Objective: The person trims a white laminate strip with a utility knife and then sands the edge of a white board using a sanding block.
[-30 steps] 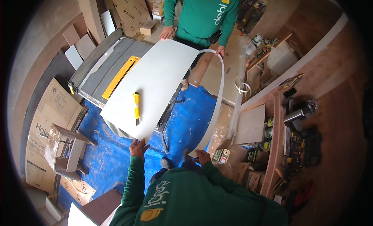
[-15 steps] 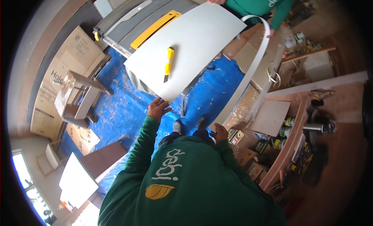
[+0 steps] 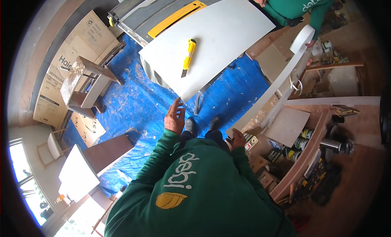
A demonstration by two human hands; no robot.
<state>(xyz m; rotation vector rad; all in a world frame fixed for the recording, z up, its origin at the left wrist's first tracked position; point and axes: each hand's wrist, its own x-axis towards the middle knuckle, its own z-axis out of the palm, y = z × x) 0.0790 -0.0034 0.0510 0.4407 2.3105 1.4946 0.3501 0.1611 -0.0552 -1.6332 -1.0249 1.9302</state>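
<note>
Two bare hands are nearest, both in green sleeves. The left hand [image 3: 175, 121] is half open, its fingers loosely spread and pointing forward; its fingertips are at the near corner of the one white panel [image 3: 216, 37], though whether they touch it cannot be told, and it grips nothing visible. The right hand [image 3: 237, 140], a little lower and off to the side, is curled nearly closed, thumb and fingers pinching the near end of the one white strip [image 3: 276, 86]. Two dark shoes [image 3: 190, 125] stand on a blue tarp [image 3: 134, 70] between and just beyond the hands. Right of the right hand, at least three cans [image 3: 301, 143] sit together. Ahead of the left hand, one yellow utility knife [image 3: 189, 57] lies on the panel, blade toward the hand. Farther forward and left of it, one yellow slotted bar [image 3: 177, 19] rests on a grey grooved worktop [image 3: 157, 17] beside the panel. The strip runs forward from the right hand, well apart from the panel, to a loop at its far end. There one co-worker [image 3: 287, 13] has one hand at the loop and the other near the panel's far end.
</note>
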